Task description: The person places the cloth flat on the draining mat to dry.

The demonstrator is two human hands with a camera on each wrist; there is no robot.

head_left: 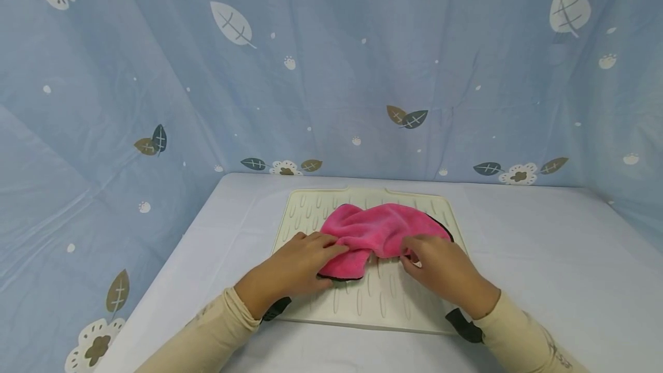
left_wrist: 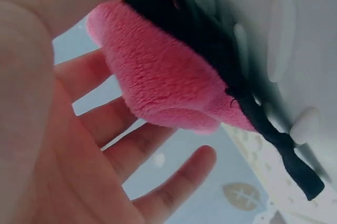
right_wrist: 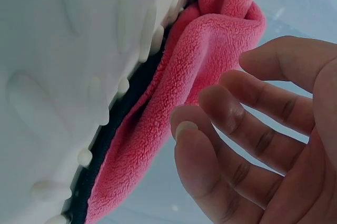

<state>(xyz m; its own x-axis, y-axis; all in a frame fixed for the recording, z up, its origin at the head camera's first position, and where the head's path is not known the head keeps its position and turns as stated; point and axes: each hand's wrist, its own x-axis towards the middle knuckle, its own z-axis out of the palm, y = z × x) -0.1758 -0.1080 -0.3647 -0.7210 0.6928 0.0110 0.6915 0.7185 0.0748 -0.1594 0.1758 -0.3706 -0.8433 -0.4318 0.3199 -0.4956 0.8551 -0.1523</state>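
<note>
A pink plush cloth (head_left: 383, 226) with black edging lies crumpled on a cream ribbed mat (head_left: 383, 304). At its left end my left hand (head_left: 297, 263) touches the cloth, fingers spread over the top and thumb by the near edge. In the left wrist view those fingers (left_wrist: 145, 142) are loosely extended, some partly hidden behind the cloth (left_wrist: 163, 71). My right hand (head_left: 440, 266) is at the cloth's right end, its fingers gently bent. The right wrist view shows nothing between the right thumb and fingers (right_wrist: 263, 139), which are beside the cloth's fold (right_wrist: 179, 76).
The mat lies on a table with a white cover (head_left: 544, 258). Behind and to the left hangs a light blue curtain (head_left: 336, 73) printed with leaves and flowers. Black straps (head_left: 463, 326) show at both wrists, below the beige sleeves (head_left: 523, 335).
</note>
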